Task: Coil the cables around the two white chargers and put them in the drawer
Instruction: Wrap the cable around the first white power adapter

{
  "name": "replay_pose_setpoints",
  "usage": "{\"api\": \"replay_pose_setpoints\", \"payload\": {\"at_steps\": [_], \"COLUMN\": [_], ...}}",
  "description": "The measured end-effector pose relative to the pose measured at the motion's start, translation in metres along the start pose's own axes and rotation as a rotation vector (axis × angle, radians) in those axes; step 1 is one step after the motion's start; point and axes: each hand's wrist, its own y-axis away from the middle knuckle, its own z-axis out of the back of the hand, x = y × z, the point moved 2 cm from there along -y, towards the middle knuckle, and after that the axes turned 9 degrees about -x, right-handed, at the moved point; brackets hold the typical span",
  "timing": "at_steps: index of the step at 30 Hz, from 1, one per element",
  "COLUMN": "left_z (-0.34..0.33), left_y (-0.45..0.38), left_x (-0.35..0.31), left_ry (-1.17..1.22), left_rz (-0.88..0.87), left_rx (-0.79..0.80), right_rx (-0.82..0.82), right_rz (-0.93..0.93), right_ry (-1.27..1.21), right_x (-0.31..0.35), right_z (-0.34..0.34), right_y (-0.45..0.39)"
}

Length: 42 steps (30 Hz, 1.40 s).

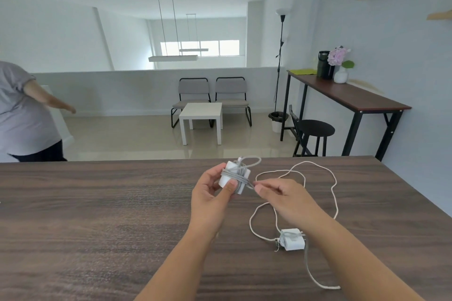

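My left hand [211, 193] grips a white charger [233, 175] above the dark wooden table [97, 215]. A grey cable [241, 176] is wound several times around this charger, and a loop of it sticks up at the top. My right hand [278, 193] pinches the free end of that grey cable right beside the charger. A second white charger [293, 239] lies on the table under my right forearm. Its long white cable [327, 178] sprawls loose over the table in wide curves. No drawer is in view.
Another person [22, 112] stands at the far left behind the table. Beyond it are a small white side table [201, 115], two grey chairs [212, 95], a black stool [315, 129] and a tall wooden desk [347, 98] along the right wall.
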Motion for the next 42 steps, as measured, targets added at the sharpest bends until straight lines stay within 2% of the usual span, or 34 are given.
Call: {"api": "replay_pose_setpoints", "payload": {"at_steps": [3,8,10,13,17,21,26,29,31,34,38,42], "left_z": [0.004,0.004,0.005,0.009,0.020,0.020,0.018,0.019,0.020,0.018,0.010,0.006], "left_y": [-0.005,-0.006,-0.006,-0.009,-0.018,-0.020,-0.019,-0.021,-0.022,-0.018,-0.008,-0.003], "left_x": [-0.003,-0.009,-0.011,-0.013,-0.017,-0.018,-0.020,-0.022,-0.024,-0.025,-0.021,-0.017], "left_ry": [-0.032,0.043,0.050,0.056,0.034,-0.020,-0.072,-0.115,-0.198,-0.453,-0.809,-0.986], "left_rz": [-0.032,0.015,0.028,0.034,0.007,-0.002,-0.035,-0.074,-0.126,-0.236,-0.547,-0.820], "left_rx": [-0.029,-0.016,-0.004,-0.017,-0.068,-0.066,-0.048,-0.043,-0.040,-0.007,0.100,0.210], "right_rx": [-0.009,-0.157,-0.164,-0.112,-0.037,-0.127,-0.155,-0.158,-0.156,-0.060,0.187,0.239], "right_rz": [0.018,0.148,0.227,0.360,0.230,0.100,0.083,0.188,0.274,0.363,0.363,0.369], "right_ry": [0.080,0.278,0.350,0.282,0.069,0.030,-0.050,0.085,0.226,0.266,0.400,0.480], "right_x": [-0.006,-0.009,-0.011,-0.013,-0.019,-0.029,-0.025,-0.023,-0.020,-0.009,0.019,0.045], "right_z": [-0.001,0.007,0.011,0.014,0.020,0.021,0.026,0.030,0.030,0.027,0.021,0.034], "right_y": [0.003,-0.003,-0.007,-0.008,0.001,0.002,0.003,0.004,0.003,0.002,0.007,0.000]}}
